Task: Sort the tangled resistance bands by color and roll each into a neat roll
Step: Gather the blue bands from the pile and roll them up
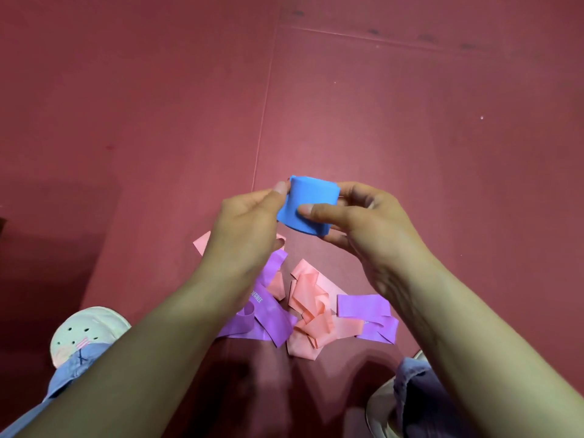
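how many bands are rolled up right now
1: the blue roll, held between the left hand and right hand. The purple bands and pink bands lie loose below; arms may hide more.

Blue roll [308, 205]; purple bands [271, 317], pink bands [311, 298]; maroon floor [158, 105].

- I see both hands raised above the dark red floor [158, 105], with a blue roll [308, 205] of band held between them.
- The left hand [246, 222] has its thumb tip on the roll's upper left edge.
- The right hand [369, 222] presses its thumb flat on the roll's front, with its fingers curled behind.
- On the floor beneath, purple bands [271, 320] and pink bands [311, 298] lie tangled in loose folds.
- One purple length carries white lettering, too blurred for me to read.
- A pale clog [85, 330] with round holes sits lower left, partly under a blue denim hem [72, 371].
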{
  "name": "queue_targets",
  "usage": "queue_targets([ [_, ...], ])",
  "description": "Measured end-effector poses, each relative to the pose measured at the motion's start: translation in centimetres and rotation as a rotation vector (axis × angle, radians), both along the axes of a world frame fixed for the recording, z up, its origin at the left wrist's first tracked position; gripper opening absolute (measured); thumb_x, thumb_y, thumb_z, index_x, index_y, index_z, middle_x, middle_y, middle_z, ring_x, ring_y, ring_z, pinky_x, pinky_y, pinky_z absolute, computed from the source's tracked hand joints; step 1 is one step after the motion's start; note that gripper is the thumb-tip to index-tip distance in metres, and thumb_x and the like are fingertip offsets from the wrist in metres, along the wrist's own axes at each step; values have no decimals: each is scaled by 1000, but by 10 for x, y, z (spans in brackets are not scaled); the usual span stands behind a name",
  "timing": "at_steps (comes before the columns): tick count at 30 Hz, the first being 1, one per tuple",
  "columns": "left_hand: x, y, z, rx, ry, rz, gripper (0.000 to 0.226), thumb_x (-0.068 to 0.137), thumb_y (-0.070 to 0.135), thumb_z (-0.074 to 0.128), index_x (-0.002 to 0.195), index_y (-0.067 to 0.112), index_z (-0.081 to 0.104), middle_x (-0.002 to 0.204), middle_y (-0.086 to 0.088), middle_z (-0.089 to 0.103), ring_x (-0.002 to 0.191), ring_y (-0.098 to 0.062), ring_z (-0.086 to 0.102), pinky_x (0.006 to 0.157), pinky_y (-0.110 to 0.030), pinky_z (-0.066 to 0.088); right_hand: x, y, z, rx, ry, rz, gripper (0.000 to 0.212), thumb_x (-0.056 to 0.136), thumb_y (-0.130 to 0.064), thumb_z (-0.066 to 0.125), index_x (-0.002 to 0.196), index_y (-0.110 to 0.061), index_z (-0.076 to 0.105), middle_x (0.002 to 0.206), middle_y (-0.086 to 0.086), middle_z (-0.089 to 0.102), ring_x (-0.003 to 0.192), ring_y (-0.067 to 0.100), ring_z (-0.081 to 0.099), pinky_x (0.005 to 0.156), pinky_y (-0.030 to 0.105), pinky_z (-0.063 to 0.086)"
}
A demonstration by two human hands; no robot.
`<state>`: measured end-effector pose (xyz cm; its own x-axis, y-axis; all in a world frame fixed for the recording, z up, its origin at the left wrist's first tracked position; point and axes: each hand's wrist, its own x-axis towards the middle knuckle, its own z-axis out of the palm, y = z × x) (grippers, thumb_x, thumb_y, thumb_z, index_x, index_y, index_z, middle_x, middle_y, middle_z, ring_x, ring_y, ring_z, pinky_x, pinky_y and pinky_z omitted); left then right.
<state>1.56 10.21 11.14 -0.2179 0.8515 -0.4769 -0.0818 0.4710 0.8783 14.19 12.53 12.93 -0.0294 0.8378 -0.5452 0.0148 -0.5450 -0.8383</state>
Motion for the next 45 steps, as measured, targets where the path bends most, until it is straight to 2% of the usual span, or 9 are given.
queue_targets([
  [5,-3,2,3,-34,-261,61,39,82,53,57,98,23,74,105,0,74,101,-20,69,84,-41,55,2,-1,3,-8,124,18,33,72,-3,77,104,-8,70,80,-2,72,70,5,68,60,13,50],
  [11,-9,1,3,-97,-433,180,42,59,41,73,95,19,75,101,-4,75,100,-21,70,78,-37,58,-4,-5,5,65,183,66,31,72,3,76,100,-7,69,72,-6,70,60,0,65,51,8,45],
  [16,-14,4,4,-214,-647,237,59,61,36,74,117,20,68,114,-3,71,99,-18,67,88,-40,51,-7,-6,4,127,169,94,37,70,4,77,104,-6,68,84,0,72,72,7,68,62,12,50],
  [22,-19,3,4,-176,-881,68,57,75,34,63,130,15,59,130,-13,62,119,-29,60,98,-62,41,-7,-6,6,155,204,133,43,70,12,73,110,-2,66,98,11,73,82,12,69,68,15,52],
  [29,-14,3,0,-163,-900,-5,55,82,40,55,131,16,57,126,-14,64,117,-27,62,98,-54,45,-1,-4,9,162,163,153,45,68,11,74,108,-10,68,95,12,74,75,10,70,61,13,50],
  [32,-15,4,4,-171,-752,32,56,74,44,64,123,17,64,117,-13,69,106,-22,68,88,-43,54,0,-4,9,154,162,149,45,67,8,76,108,-10,68,89,12,74,74,13,71,62,14,50],
  [36,-9,3,-2,22,-58,336,54,65,48,79,103,19,53,103,-1,63,76,-1,65,68,-15,53,-2,-5,6,153,141,114,41,68,5,77,106,-7,69,88,11,74,73,12,70,69,17,55],
  [40,-13,0,-3,355,446,318,37,77,41,76,74,25,43,92,-8,52,81,-14,49,76,-20,42,-9,-8,4,106,211,108,35,71,4,75,105,-4,69,94,10,74,84,19,71,83,30,58],
  [45,-8,-2,0,429,455,273,11,85,31,70,76,32,65,89,-1,68,84,-10,62,76,-19,47,-11,-11,3,87,237,88,34,71,3,75,104,-3,70,92,9,72,85,20,71,82,29,58],
])
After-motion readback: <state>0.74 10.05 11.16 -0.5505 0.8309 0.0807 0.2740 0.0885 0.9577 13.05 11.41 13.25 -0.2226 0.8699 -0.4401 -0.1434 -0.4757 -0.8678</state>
